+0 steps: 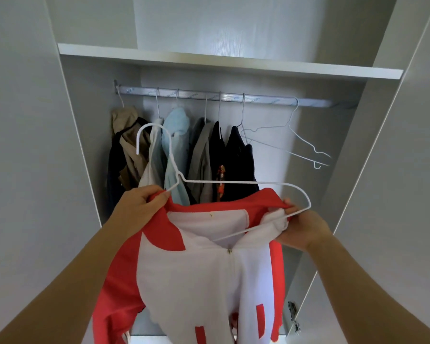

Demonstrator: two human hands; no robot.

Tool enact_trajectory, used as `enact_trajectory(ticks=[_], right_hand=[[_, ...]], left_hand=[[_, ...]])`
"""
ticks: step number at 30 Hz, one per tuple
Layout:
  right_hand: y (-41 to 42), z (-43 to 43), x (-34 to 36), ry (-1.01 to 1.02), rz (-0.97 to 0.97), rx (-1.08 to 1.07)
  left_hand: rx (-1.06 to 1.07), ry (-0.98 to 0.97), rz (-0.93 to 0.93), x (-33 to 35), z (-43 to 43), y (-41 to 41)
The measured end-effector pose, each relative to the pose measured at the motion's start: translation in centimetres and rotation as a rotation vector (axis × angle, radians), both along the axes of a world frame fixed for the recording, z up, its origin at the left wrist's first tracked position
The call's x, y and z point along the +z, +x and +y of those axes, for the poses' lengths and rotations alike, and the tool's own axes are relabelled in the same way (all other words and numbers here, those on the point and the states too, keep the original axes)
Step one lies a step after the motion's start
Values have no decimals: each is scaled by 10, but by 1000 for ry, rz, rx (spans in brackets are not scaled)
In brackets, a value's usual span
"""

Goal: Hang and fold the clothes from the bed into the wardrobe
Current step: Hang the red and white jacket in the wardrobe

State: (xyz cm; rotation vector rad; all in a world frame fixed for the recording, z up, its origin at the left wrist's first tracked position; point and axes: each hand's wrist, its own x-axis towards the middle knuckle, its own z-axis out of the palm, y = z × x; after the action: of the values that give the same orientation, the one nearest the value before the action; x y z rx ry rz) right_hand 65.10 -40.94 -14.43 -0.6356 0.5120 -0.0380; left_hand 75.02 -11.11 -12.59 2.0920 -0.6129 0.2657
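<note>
I hold a red and white zip jacket [196, 264] up in front of the open wardrobe. A white wire hanger [233, 182] is partly threaded into its neck, hook pointing up and left. My left hand [140, 204] grips the jacket's left shoulder together with the hanger's left end. My right hand [301, 227] pinches the jacket's right shoulder and collar at the hanger's right corner. The metal rail [258, 98] runs across the wardrobe above.
Several garments hang on the rail: beige [127, 145], light blue [176, 145], grey [204, 155] and dark ones [238, 160]. An empty wire hanger [291, 140] hangs at the rail's right part. A white shelf [229, 62] sits above. Wardrobe doors [395, 170] stand open on both sides.
</note>
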Motion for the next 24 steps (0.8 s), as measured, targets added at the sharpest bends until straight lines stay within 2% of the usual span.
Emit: enact_trajectory(ticks=[6, 13, 24], right_hand=[[-21, 6, 8, 31, 77, -93], [-15, 8, -2, -193, 158, -28], [-4, 0, -21, -460, 297, -217]], left_hand=[[15, 53, 16, -15, -4, -2], [11, -212, 179, -16, -24, -11], [120, -199, 51, -21, -21, -4]])
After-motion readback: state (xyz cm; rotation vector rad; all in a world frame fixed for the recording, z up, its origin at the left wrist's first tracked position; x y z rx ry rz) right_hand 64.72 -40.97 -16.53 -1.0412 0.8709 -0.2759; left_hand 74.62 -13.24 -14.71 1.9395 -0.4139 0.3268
